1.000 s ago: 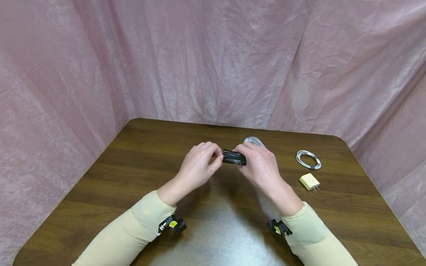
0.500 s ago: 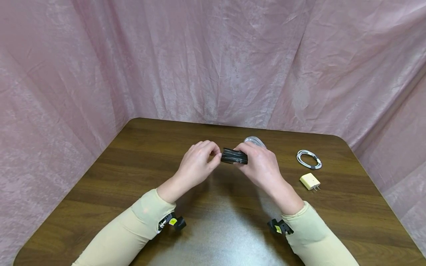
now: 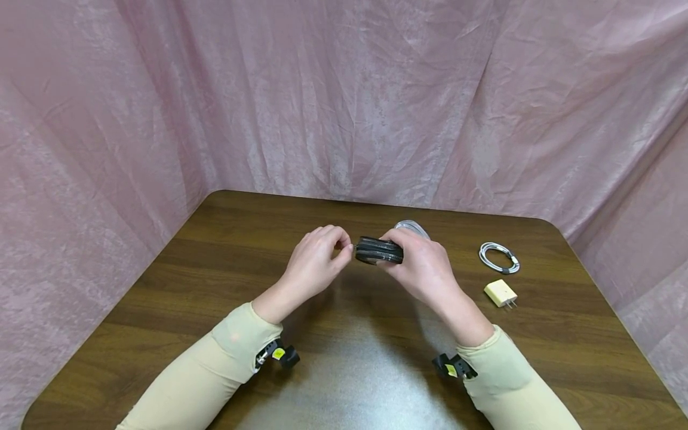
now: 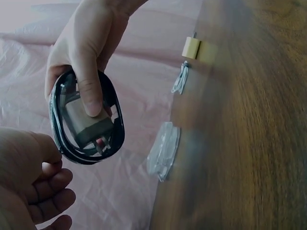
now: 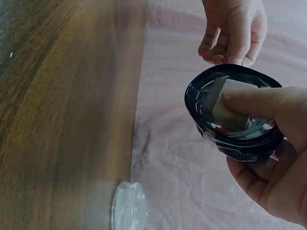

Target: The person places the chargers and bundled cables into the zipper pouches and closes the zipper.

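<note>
Above the table, my right hand [image 3: 424, 263] grips a small black zippered pouch [image 3: 378, 251] with its thumb on the clear window. Through that window, the left wrist view shows a plug charger [image 4: 76, 117] with metal prongs inside, and pale cable loops show in the right wrist view. My left hand [image 3: 317, 257] pinches with thumb and forefinger at the pouch's left end, on the zipper pull, which is mostly hidden by the fingertips. The black rim [image 5: 192, 103] is rounded, and the zipper runs along its narrow side.
Behind my right hand lies a clear plastic case [image 3: 412, 228], partly covered. To the right, a coiled white cable [image 3: 498, 258] and a pale yellow plug charger [image 3: 500, 293] rest on the brown wooden table [image 3: 226, 239]. Pink curtains [image 3: 344, 107] hang around it.
My left hand has shifted slightly to the left while pinching at the pouch's end. The pouch has moved slightly left and turned, showing more of its rounded end. My right hand keeps its grip.
</note>
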The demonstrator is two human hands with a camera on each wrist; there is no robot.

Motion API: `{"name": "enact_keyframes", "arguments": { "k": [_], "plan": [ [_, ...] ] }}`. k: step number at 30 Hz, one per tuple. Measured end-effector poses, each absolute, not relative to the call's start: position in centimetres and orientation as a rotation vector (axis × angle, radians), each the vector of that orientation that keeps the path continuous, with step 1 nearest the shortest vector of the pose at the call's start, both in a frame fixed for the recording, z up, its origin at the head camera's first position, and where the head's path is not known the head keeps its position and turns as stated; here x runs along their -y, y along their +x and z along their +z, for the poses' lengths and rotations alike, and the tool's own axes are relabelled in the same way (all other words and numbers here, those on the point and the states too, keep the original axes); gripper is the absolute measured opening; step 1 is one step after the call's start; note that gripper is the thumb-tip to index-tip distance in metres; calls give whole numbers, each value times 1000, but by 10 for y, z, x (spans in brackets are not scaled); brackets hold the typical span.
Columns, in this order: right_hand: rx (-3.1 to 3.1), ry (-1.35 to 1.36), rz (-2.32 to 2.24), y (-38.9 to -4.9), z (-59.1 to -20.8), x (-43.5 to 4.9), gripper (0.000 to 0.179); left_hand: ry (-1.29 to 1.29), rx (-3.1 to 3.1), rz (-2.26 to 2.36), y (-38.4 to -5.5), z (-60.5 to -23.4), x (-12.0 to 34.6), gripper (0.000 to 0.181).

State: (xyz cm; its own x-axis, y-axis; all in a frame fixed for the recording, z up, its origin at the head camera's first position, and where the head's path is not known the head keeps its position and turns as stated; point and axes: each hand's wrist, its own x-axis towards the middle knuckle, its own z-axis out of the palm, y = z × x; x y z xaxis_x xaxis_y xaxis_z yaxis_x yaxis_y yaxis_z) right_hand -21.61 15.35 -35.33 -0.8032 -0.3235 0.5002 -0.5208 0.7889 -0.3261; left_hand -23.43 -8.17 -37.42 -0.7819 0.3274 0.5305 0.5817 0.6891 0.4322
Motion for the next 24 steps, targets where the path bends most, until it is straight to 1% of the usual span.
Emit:
{"name": "enact_keyframes", "arguments": {
  "k": [10,19,24],
  "plan": [
    [2619,612,653,-216,-352,-154,30,-704,2490,-847,-233,-373,81,10],
    [2645,685,550,-215,-356,-151,46,-782,2443,-848,-225,-373,75,11],
    [2609,717,498,-214,-357,-150,47,-813,2417,-832,-221,-372,72,11]
  ]
}}
